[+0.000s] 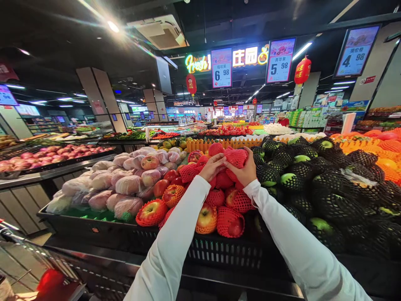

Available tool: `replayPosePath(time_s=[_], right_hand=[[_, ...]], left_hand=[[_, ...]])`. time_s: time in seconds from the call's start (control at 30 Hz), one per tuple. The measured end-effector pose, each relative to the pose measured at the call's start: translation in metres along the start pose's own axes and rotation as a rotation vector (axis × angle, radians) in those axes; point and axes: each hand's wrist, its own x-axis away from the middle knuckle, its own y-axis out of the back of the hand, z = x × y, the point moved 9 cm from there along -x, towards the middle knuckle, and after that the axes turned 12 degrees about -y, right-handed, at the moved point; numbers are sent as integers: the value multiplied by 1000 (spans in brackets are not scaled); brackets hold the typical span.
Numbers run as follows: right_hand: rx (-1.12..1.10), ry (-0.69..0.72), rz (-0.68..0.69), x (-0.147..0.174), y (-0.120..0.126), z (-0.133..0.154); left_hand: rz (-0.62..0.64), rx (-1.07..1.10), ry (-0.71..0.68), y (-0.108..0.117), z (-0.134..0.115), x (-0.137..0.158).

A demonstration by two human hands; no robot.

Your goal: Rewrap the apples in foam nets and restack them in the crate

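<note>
An apple in a red foam net (236,157) is held up over the middle of the apple pile. My right hand (248,169) wraps around its right side, with the thumb across the front. From the left, my left hand (213,168) pinches at the net's edge, fingertips meeting my right thumb. The net covers the fruit, so little of its skin shows. Below and around both hands lie red apples in foam nets (206,218), some nets red and some orange. Several bare red apples (161,188) sit to the left of my left forearm.
Wrapped pale pink apples (128,186) fill the left of the black crate (225,253). Green fruit in black nets (300,175) is heaped at right, orange-netted fruit (388,156) beyond. A metal cart (19,255) stands at lower left. Price screens (280,60) hang overhead.
</note>
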Motion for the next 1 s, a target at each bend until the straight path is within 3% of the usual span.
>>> replayPosePath(time_s=[0.13,0.3,0.53,0.73,0.8,1.0], right_hand=[[22,79,49,0,-6,3],[92,168,71,2,-11,8],[20,25,-74,3,5,8],[-112,-100,-215,3,24,2],[-175,-126,-244,2,28,-4],[-266,-65,-114,1,20,-4]], left_hand=[[14,-12,-85,-1,-4,-4],[-82,-36,-118,8,-7,-7],[-103,-29,-52,9,-2,-6],[174,-118,96,-13,12,4],[212,-142,122,-17,13,8],[285,-66,118,-28,5,16]])
